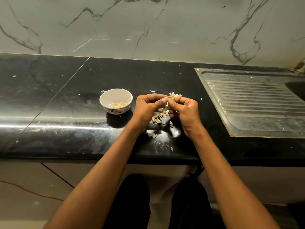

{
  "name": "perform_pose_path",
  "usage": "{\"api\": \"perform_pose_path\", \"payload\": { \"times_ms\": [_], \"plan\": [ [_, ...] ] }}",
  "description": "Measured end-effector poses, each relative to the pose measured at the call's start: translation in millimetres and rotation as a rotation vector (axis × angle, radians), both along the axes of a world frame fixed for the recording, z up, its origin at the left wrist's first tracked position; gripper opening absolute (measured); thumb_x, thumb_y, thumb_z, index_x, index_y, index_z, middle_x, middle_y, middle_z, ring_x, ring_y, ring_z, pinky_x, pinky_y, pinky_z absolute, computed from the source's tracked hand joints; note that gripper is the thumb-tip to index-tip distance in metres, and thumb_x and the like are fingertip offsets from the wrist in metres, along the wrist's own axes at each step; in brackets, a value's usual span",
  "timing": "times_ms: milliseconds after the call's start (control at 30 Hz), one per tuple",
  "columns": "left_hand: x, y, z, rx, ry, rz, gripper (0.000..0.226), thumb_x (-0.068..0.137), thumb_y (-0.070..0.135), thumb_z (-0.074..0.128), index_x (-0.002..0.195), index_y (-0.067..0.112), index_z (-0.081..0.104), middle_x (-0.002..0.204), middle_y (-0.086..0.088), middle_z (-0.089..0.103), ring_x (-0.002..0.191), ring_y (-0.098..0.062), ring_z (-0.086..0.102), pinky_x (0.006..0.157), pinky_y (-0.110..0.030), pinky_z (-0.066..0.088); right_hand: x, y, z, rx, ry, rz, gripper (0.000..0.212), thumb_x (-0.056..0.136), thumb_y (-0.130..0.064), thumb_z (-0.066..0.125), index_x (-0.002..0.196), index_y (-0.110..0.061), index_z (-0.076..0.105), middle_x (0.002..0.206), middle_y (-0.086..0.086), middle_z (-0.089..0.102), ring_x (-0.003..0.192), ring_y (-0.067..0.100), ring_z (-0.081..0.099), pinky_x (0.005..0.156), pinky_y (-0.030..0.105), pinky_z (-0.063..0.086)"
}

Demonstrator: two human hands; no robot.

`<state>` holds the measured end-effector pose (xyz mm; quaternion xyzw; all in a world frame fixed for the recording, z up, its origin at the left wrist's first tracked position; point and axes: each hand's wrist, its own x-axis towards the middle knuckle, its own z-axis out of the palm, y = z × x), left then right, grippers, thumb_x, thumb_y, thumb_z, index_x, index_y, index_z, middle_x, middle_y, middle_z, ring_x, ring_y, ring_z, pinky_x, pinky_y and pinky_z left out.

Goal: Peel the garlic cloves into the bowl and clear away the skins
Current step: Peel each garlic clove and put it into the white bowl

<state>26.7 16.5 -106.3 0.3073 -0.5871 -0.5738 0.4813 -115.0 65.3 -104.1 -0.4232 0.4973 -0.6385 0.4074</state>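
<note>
Where both hands meet, garlic clove (173, 95) seemingly pinched between.

A small white bowl (116, 100) with a floral band holds yellowish peeled cloves (119, 104); papery skins (159, 117) lie scattered at its 3 o'clock.
</note>
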Motion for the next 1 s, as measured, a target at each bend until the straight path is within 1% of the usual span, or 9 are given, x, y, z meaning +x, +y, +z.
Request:
{"api": "perform_pose_path", "payload": {
  "times_ms": [100, 233, 367, 400, 500, 667, 800, 900, 1000],
  "plan": [
    [-0.3, 1.1, 0.0, -0.002, 0.015, 0.046, 0.013, 0.09, 0.003, 0.073, 0.102, -0.002, 0.077, 0.088, -0.011, 0.078, 0.073, -0.013, 0.07, 0.064, -0.023, 0.056, 0.0, 1.4, -0.1, -0.026, 0.072, -0.025, 0.016, 0.095, -0.004, 0.069, 0.086, 0.009, 0.069, 0.062, 0.004, 0.063, 0.055, 0.015, 0.053, 0.052, 0.026, 0.046],
    [0.7, 0.3, -0.3, 0.02, 0.023, 0.06, 0.015, 0.087, 0.002, 0.076, 0.1, -0.005, 0.076, 0.086, -0.017, 0.076, 0.071, -0.016, 0.071, 0.065, -0.025, 0.057, -1.4, 3.3, 0.8, -0.066, 0.175, -0.057, 0.017, 0.094, -0.004, 0.07, 0.082, 0.009, 0.07, 0.063, 0.007, 0.063, 0.053, 0.015, 0.053, 0.053, 0.029, 0.047],
    [0.6, -1.6, 0.4, 0.085, 0.032, 0.052, 0.004, 0.089, -0.001, 0.074, 0.091, -0.001, 0.077, 0.076, -0.012, 0.074, 0.066, -0.016, 0.068, 0.062, -0.023, 0.056, 0.0, 2.7, -2.8, -0.135, 0.375, -0.161, 0.019, 0.084, -0.018, 0.076, 0.077, -0.001, 0.073, 0.067, 0.005, 0.069, 0.057, 0.017, 0.061, 0.056, 0.035, 0.054],
    [0.5, -2.0, 0.8, 0.105, 0.034, 0.053, 0.004, 0.089, -0.001, 0.073, 0.09, 0.0, 0.076, 0.074, -0.012, 0.074, 0.065, -0.015, 0.068, 0.06, -0.022, 0.056, 0.8, 3.0, -3.8, -0.158, 0.416, -0.192, 0.017, 0.082, -0.019, 0.077, 0.077, -0.003, 0.074, 0.069, 0.004, 0.071, 0.058, 0.016, 0.063, 0.056, 0.035, 0.055],
    [0.0, -2.4, 2.1, 0.145, 0.029, 0.059, 0.004, 0.089, 0.0, 0.073, 0.089, -0.002, 0.076, 0.073, -0.014, 0.073, 0.063, -0.016, 0.068, 0.059, -0.021, 0.056, 2.6, 5.2, -5.6, -0.244, 0.522, -0.248, 0.007, 0.082, -0.009, 0.079, 0.076, -0.007, 0.077, 0.069, -0.003, 0.072, 0.055, 0.003, 0.06, 0.054, 0.023, 0.05],
    [-1.3, -1.5, 2.3, 0.157, -0.023, 0.079, 0.008, 0.089, 0.001, 0.074, 0.081, -0.001, 0.075, 0.065, -0.011, 0.071, 0.055, -0.014, 0.063, 0.056, -0.021, 0.053, 4.1, 6.4, -7.5, -0.318, 0.686, -0.311, 0.007, 0.079, -0.007, 0.08, 0.073, -0.009, 0.078, 0.068, -0.004, 0.072, 0.052, 0.004, 0.062, 0.053, 0.015, 0.047],
    [-2.7, -0.7, 2.0, 0.136, -0.063, 0.097, 0.013, 0.088, -0.003, 0.074, 0.076, 0.001, 0.075, 0.061, -0.009, 0.069, 0.052, -0.014, 0.06, 0.054, -0.021, 0.051, 4.3, 7.6, -8.5, -0.334, 0.767, -0.323, 0.005, 0.075, -0.007, 0.077, 0.072, -0.01, 0.076, 0.065, -0.006, 0.071, 0.051, 0.004, 0.061, 0.053, 0.016, 0.049],
    [-2.9, 1.6, 3.5, 0.107, -0.087, 0.102, 0.012, 0.088, -0.004, 0.073, 0.076, 0.0, 0.075, 0.059, -0.008, 0.068, 0.051, -0.012, 0.059, 0.053, -0.02, 0.05, 6.0, 8.5, -8.2, -0.345, 0.821, -0.318, 0.008, 0.074, -0.006, 0.076, 0.068, -0.01, 0.073, 0.06, -0.005, 0.067, 0.049, 0.008, 0.06, 0.051, 0.018, 0.049],
    [-2.8, 2.2, 3.1, 0.069, -0.103, 0.102, 0.012, 0.088, -0.005, 0.072, 0.078, 0.0, 0.075, 0.058, -0.005, 0.067, 0.049, -0.008, 0.058, 0.053, -0.019, 0.051, 6.4, 7.9, -6.5, -0.352, 0.854, -0.313, 0.014, 0.074, -0.006, 0.073, 0.062, -0.011, 0.07, 0.052, -0.002, 0.061, 0.046, 0.013, 0.055, 0.048, 0.024, 0.047]
  ]
}}
